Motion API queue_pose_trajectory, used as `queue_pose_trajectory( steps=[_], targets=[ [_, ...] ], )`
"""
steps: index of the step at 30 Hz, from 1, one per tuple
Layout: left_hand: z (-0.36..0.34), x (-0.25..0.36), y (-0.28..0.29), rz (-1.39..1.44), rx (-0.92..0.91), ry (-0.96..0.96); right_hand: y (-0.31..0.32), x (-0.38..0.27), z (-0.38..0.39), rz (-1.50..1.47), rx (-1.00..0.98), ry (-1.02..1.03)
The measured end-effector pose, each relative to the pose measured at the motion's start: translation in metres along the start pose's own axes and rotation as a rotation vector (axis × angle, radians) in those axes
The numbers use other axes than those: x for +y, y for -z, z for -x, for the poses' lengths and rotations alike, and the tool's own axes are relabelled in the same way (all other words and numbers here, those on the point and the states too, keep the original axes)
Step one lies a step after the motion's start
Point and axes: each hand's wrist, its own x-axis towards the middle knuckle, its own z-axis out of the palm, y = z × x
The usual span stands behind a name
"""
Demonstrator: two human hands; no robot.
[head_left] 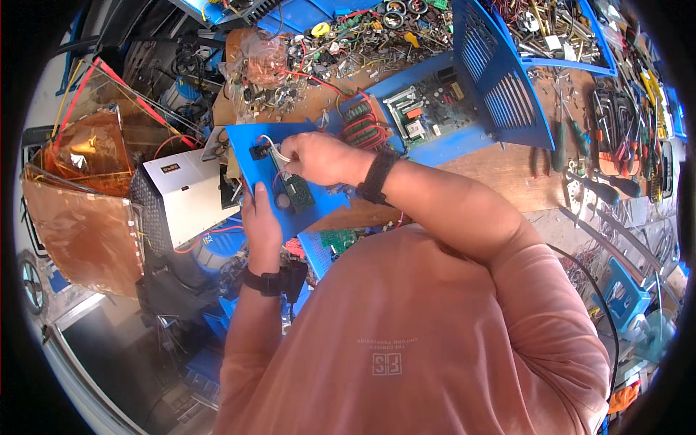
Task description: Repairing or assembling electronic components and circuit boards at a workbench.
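My left hand (261, 217) grips the lower left edge of a blue panel (244, 138), its thumb lying on the panel's face. The panel is tilted over the bench's front edge. Near its top corner sits a black socket (259, 151), and white wires (271, 145) run from it to my right hand (319, 156). The fingers of that hand are closed on the wires; their tips are partly hidden. Just below them, a green circuit board (298, 194) is fixed to the panel, beside a round grey part (283, 201).
Behind my right wrist lie coils with red wire (360, 123). Right of them stands an open blue case (500, 80) with a circuit board (424, 109) inside. Loose screws and small parts (348, 51) cover the back. Screwdrivers (559, 138) lie at right, a white metal box (185, 192) at left.
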Motion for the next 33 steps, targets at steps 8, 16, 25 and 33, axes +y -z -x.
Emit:
queue_pose_trajectory(
  steps=[8, 16, 25, 33],
  targets=[
    [-0.003, -0.006, 0.002, -0.031, 0.000, 0.024, 0.005, 0.006, -0.008, -0.283, -0.105, 0.041],
    [-0.003, 0.007, 0.008, -0.083, 0.041, -0.111, 0.010, 0.006, -0.011, -0.314, -0.071, -0.152],
    [-0.020, 0.069, 0.019, -0.807, -0.066, -0.658, 0.007, 0.004, -0.004, -0.259, -0.041, -0.087],
    [-0.046, 0.070, -0.008, -0.890, -0.462, -0.619, 0.020, -0.003, 0.010, -0.110, -0.032, 0.021]
  ],
)
